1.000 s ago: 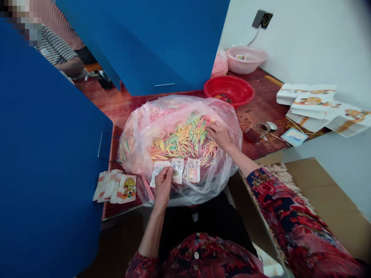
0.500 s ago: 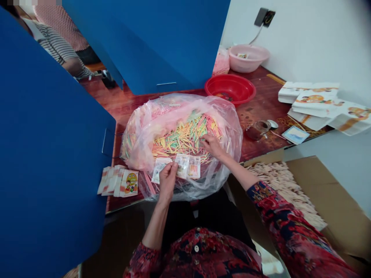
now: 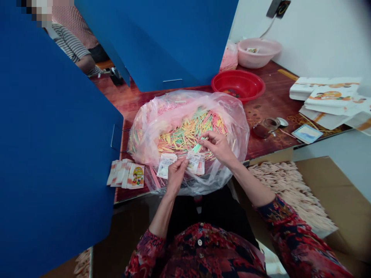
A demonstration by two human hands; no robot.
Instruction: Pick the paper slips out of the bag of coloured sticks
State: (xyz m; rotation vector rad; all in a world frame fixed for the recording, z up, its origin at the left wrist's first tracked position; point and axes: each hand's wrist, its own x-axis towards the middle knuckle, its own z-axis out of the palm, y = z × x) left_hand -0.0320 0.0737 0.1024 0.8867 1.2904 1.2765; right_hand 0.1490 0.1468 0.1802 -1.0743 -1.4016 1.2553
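Note:
A large clear-pink plastic bag [image 3: 238, 123] lies open on the table, with a heap of thin coloured sticks [image 3: 181, 133] in pink, yellow, orange and green inside. Over its near edge, my left hand [image 3: 176, 177] pinches a small printed packet [image 3: 193, 159] between thumb and fingers. Another packet [image 3: 165, 164] rests on its left, and one more is partly covered on its right. My right hand [image 3: 219, 147] is closed in a pinch on a few green sticks [image 3: 197, 148], just above the held packet.
Blue partitions [image 3: 162, 46] stand left and behind. A red basin [image 3: 257, 90], a pink basin [image 3: 257, 58], a glass jar [image 3: 265, 129], a notepad [image 3: 307, 133] and stacked paper bags [image 3: 330, 94] are right. Printed packs [image 3: 136, 176] lie left; a filled carton [image 3: 327, 173] sits lower right. Another person's sleeve [image 3: 68, 42] shows beyond.
My right hand has drawn back from the heap toward the packets, with green sticks now showing in its fingers. The held packet now overlaps the one on its right. The view has shifted slightly.

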